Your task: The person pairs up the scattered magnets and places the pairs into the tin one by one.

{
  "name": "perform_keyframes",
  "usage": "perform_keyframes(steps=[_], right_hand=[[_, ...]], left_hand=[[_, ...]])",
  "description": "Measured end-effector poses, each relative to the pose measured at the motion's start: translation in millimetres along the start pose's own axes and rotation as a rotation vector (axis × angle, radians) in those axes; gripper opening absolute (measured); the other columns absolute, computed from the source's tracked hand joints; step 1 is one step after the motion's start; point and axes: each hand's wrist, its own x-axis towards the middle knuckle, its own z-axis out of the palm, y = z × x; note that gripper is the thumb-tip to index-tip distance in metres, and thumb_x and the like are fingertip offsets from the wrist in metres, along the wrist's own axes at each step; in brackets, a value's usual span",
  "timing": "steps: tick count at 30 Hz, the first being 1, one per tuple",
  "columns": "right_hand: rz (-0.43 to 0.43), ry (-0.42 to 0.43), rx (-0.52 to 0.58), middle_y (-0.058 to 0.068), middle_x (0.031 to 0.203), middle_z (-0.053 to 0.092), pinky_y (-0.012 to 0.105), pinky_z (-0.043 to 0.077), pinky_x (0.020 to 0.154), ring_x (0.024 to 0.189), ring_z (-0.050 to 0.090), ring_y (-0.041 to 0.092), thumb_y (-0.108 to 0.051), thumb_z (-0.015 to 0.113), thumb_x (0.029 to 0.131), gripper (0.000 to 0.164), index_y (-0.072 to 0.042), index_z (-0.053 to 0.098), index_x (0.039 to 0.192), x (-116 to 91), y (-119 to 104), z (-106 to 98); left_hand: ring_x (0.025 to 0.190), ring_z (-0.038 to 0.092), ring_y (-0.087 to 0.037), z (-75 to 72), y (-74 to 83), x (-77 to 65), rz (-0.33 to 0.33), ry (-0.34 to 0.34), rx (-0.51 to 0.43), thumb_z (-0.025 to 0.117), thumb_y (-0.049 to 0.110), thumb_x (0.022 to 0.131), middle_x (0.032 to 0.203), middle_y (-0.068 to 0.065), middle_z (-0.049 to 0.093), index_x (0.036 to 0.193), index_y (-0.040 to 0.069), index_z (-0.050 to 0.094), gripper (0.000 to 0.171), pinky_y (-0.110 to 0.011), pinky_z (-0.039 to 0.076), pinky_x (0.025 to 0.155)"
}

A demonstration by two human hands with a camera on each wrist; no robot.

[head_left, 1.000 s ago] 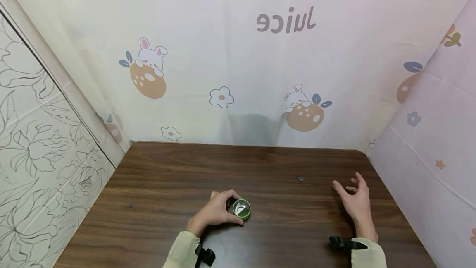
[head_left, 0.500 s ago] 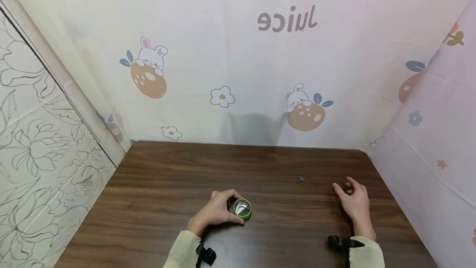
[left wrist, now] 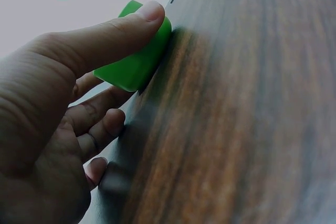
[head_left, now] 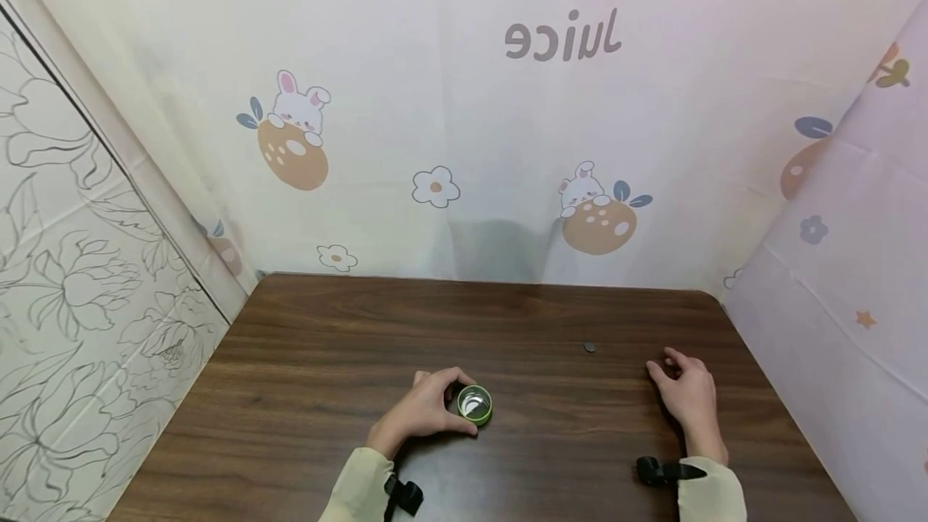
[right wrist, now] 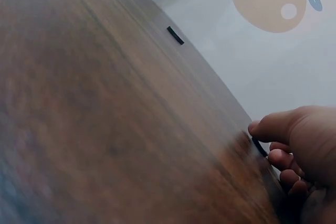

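A small round green tin (head_left: 474,405), silvery inside, stands upright on the brown wood-grain table (head_left: 326,329). My left hand (head_left: 423,409) grips it from the left, thumb and index finger spread around its side; the left wrist view shows the thumb on its green wall. Farther right, my right hand (head_left: 689,395) is low over the table with fingers curled. Between its thumb and fingertips the right wrist view shows a thin dark disc (right wrist: 259,147), apparently pinched by its edges; the head view hides it. A similar dark disc (head_left: 590,347) lies flat, left of the right hand.
A pale curtain (head_left: 471,143) printed with rabbits and flowers hangs behind the table's far edge. Patterned cloths (head_left: 834,304) close off both sides. Each wrist wears a black strapped camera (head_left: 403,495) over a pale sleeve.
My right hand has lowered a little and its raised, spread fingers have drawn in toward the thumb. The left hand and the tin have stayed in place, apart from a slight view shift.
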Motion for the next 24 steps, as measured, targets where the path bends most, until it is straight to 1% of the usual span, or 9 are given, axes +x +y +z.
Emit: perform_keyframes(steps=[4, 10, 12, 16, 19, 24], right_hand=[[-0.014, -0.001, -0.002, 0.032, 0.130, 0.056, 0.065, 0.032, 0.108, 0.129, 0.043, 0.052, -0.020, 0.062, 0.103, 0.048, 0.009, 0.054, 0.141, 1.0, 1.8, 1.3], [-0.002, -0.031, -0.008, 0.037, 0.141, 0.046, 0.069, 0.027, 0.110, 0.135, 0.033, 0.058, -0.018, 0.056, 0.106, 0.043, 0.007, 0.057, 0.140, -0.3, 1.2, 1.7], [0.003, -0.027, -0.006, 0.037, 0.141, 0.046, 0.069, 0.028, 0.110, 0.134, 0.035, 0.058, -0.018, 0.056, 0.106, 0.040, 0.007, 0.059, 0.138, -0.5, 0.2, 1.5], [0.009, 0.006, -0.004, 0.036, 0.136, 0.052, 0.067, 0.030, 0.109, 0.129, 0.043, 0.056, -0.016, 0.060, 0.104, 0.034, 0.006, 0.066, 0.129, -0.5, -1.7, 1.0], [0.030, 0.019, 0.000, 0.034, 0.133, 0.055, 0.065, 0.031, 0.109, 0.126, 0.047, 0.054, -0.016, 0.062, 0.103, 0.029, 0.004, 0.070, 0.123, -0.3, -2.7, 0.7], [0.043, 0.041, 0.004, 0.032, 0.125, 0.061, 0.063, 0.033, 0.106, 0.116, 0.054, 0.049, -0.016, 0.065, 0.102, 0.030, 0.004, 0.069, 0.124, -0.7, -3.0, 0.0]], left_hand=[[0.086, 0.054, 0.000, 0.2, 0.6, 0.0, -0.005, 0.000, 0.001, 0.097, 0.043, 0.066, 0.104, 0.023, 0.068, 0.113, 0.034, 0.067, 0.057, -0.033, 0.027, 0.089], [0.084, 0.054, 0.000, 0.5, 0.9, 0.3, -0.005, 0.000, 0.005, 0.097, 0.043, 0.067, 0.102, 0.023, 0.068, 0.114, 0.033, 0.067, 0.057, -0.033, 0.027, 0.089], [0.083, 0.053, 0.001, 0.2, 1.1, 0.2, -0.002, 0.001, 0.008, 0.097, 0.043, 0.066, 0.102, 0.023, 0.068, 0.114, 0.033, 0.067, 0.057, -0.033, 0.027, 0.088], [0.082, 0.053, 0.000, -0.5, 1.5, 0.0, 0.000, 0.001, 0.007, 0.097, 0.042, 0.067, 0.102, 0.022, 0.068, 0.114, 0.032, 0.067, 0.057, -0.033, 0.027, 0.087], [0.081, 0.053, -0.002, -1.0, 1.7, 0.0, 0.000, -0.001, 0.005, 0.097, 0.042, 0.067, 0.102, 0.022, 0.068, 0.116, 0.032, 0.067, 0.058, -0.032, 0.027, 0.087], [0.079, 0.053, -0.003, -0.8, 0.8, -0.2, 0.005, -0.003, 0.003, 0.097, 0.041, 0.068, 0.102, 0.021, 0.069, 0.117, 0.032, 0.067, 0.058, -0.032, 0.027, 0.087]])
